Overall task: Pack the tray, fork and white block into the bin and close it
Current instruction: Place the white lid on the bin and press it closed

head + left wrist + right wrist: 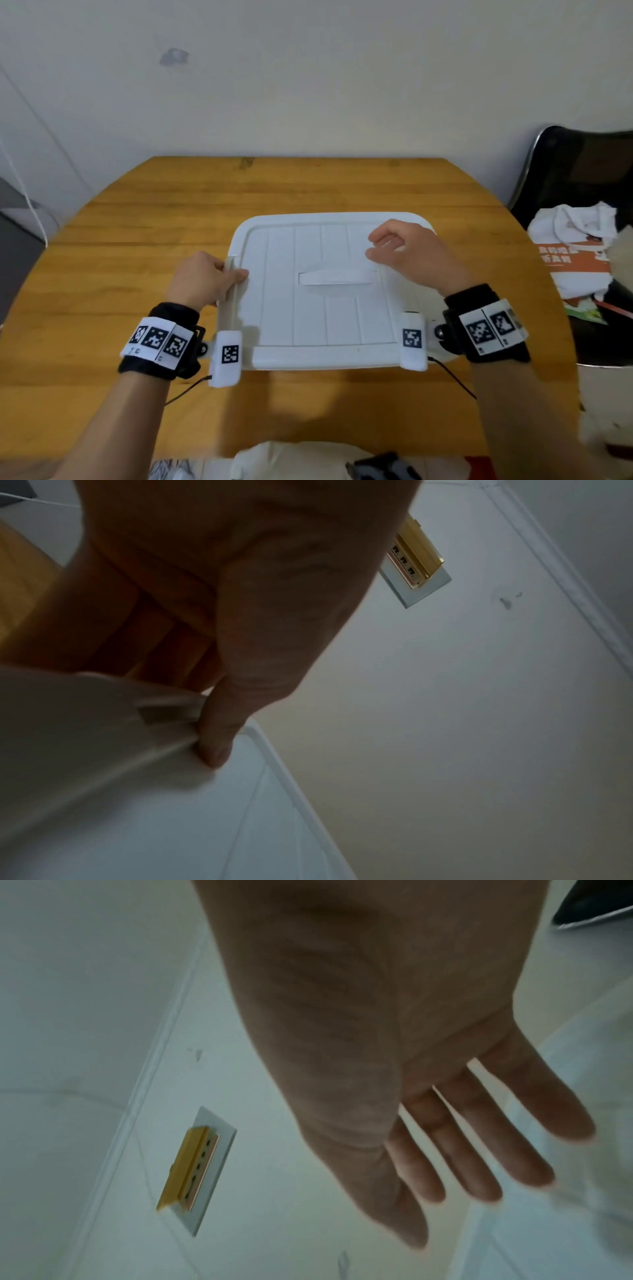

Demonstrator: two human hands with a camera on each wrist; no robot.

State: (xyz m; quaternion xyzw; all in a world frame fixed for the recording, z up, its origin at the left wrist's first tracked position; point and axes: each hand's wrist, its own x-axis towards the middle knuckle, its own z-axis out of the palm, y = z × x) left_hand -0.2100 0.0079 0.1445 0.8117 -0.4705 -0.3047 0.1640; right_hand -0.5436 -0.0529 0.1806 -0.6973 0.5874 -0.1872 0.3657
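Lid on the bin, my hands at its two sides

My left hand [202,279] pinches the side latch [230,274] at the left edge of the bin [329,356], thumb on the lid [308,308]. The bin sits mid-tabletop [137,222], nearer the front edge. My right hand [407,255] hovers spread over the lid's far right corner, holding nothing.

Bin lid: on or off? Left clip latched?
On: the lid covers the bin. Left clip cannot tell; left hand grips it, thumb on the lid. Right hand hovers open.
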